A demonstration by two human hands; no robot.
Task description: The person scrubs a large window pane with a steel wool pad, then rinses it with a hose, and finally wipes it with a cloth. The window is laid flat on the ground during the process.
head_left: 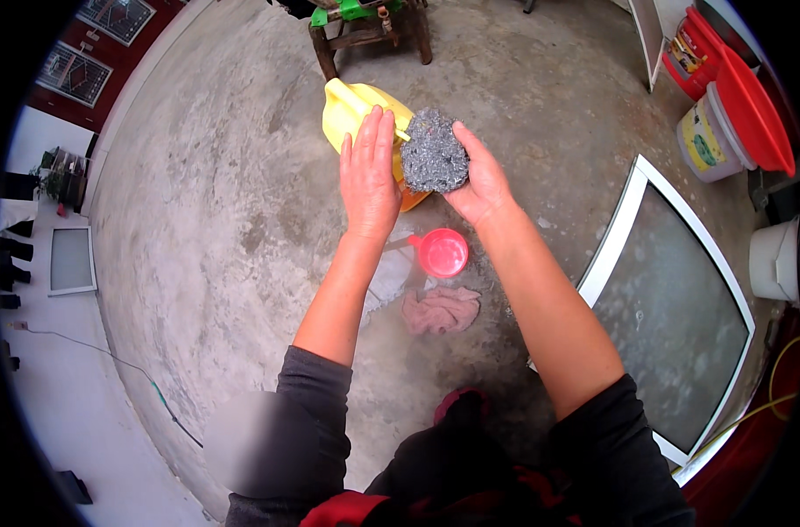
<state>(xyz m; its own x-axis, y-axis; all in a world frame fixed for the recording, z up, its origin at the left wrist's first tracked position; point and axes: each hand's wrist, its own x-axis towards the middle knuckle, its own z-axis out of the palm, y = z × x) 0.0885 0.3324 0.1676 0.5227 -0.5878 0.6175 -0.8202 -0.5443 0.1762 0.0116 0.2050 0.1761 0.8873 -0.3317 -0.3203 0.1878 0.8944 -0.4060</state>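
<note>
A grey steel wool pad (pixel 434 151) is held up in front of me by my right hand (pixel 483 180), its thumb along the pad's right edge. My left hand (pixel 370 176) is raised beside the pad, fingers stretched out flat, holding nothing. Behind both hands stands a yellow plastic jug (pixel 340 112), partly hidden by my left hand and the pad. Below it on the floor are a pink dipper (pixel 443 253) and a crumpled pink cloth (pixel 441 311).
A white-framed screen panel (pixel 672 307) lies at the right. Beyond it are a white bucket (pixel 712 139), a red basin (pixel 753 110) and another white pail (pixel 774 259). A wooden stool (pixel 365 37) stands at the far side. A cable (pixel 123 358) runs along the left.
</note>
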